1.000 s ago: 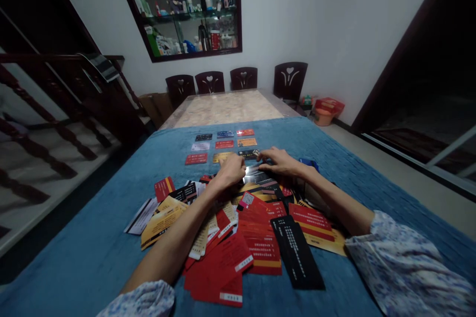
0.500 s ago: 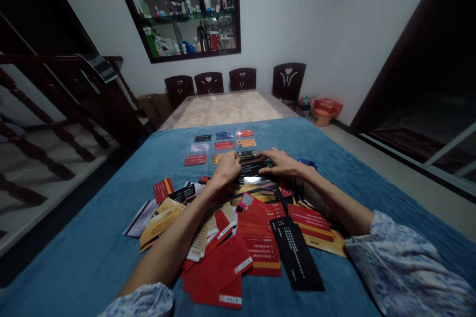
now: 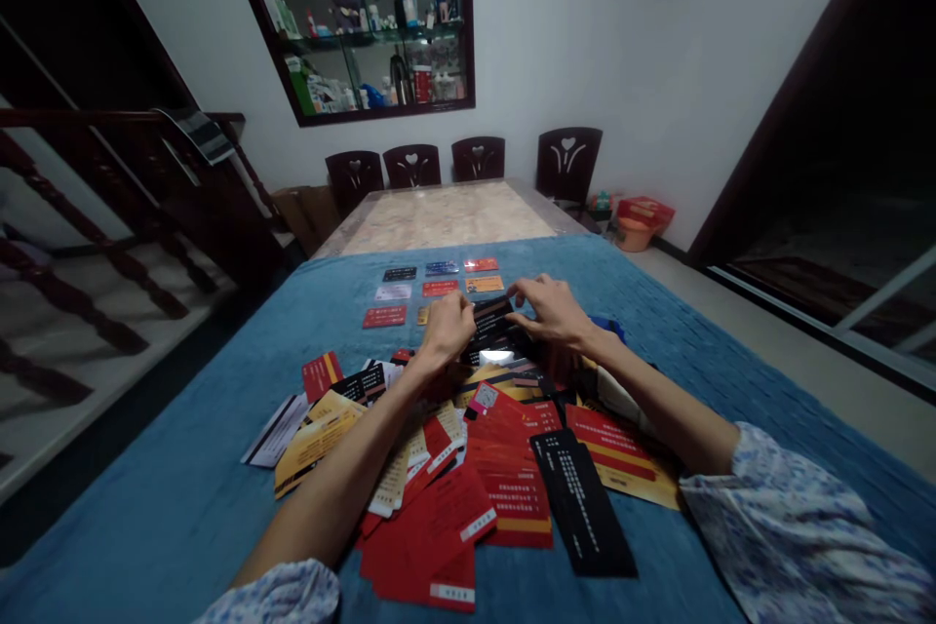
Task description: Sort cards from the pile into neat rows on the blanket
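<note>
Between my hands is a black card [image 3: 491, 313] with pale print, tilted above the near pile. My left hand [image 3: 448, 325] is closed in a pinch at its left edge. My right hand [image 3: 550, 312] curls its thumb and fingers about the card's upper right corner. Below them spreads a heap of overlapping cards: red cards [image 3: 431, 526], gold cards [image 3: 322, 434], and a long black card [image 3: 585, 507] at the right. Beyond my left hand lie rows of single cards, among them a red card [image 3: 384, 316], an orange card [image 3: 484, 284] and a blue card [image 3: 442, 267].
A blue cloth [image 3: 182, 468] covers the near part of the table, and the bare marble top [image 3: 446, 213] shows at the far end. Dark chairs [image 3: 570, 161] stand behind it. A stair railing [image 3: 80, 127] runs along the left.
The black card has tipped up between my hands, and the gold-patterned black card face behind it no longer shows. My right hand has risen slightly; my left hand has barely moved.
</note>
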Motion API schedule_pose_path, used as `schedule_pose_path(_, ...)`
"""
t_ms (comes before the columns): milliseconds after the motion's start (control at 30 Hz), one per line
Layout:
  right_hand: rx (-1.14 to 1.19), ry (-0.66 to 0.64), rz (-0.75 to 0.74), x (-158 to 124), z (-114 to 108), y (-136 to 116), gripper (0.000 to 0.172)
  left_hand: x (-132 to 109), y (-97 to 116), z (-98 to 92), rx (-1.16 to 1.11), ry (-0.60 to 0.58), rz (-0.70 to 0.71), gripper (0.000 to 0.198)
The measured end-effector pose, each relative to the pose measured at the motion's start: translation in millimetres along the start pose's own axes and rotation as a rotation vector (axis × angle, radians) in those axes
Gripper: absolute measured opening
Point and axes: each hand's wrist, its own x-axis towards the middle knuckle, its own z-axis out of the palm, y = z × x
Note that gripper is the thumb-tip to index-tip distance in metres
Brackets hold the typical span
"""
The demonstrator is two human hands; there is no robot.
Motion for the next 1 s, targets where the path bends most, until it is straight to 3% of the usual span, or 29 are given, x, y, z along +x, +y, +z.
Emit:
schedule_pose_path(433, -0.050, -0.064, -0.110, -4.1, -1.7, -12.6, 0.046, -3.3, 4.5, 4.5, -0.152, -0.018, -0.069, 0.011)
schedule_pose_path(700, -0.050, -0.065, -0.165, -6.4, -4.5, -22.7, 0.051, -7.0, 10.2, 5.4, -0.280, 0.040, -0.042, 0.009)
schedule_pose_path(1000, -0.099, -0.027, -0.216, -8.3, -5.4, -29.8, 0.040, -8.7, 12.1, 7.1, -0.343, 0.016, 0.026, 0.010)
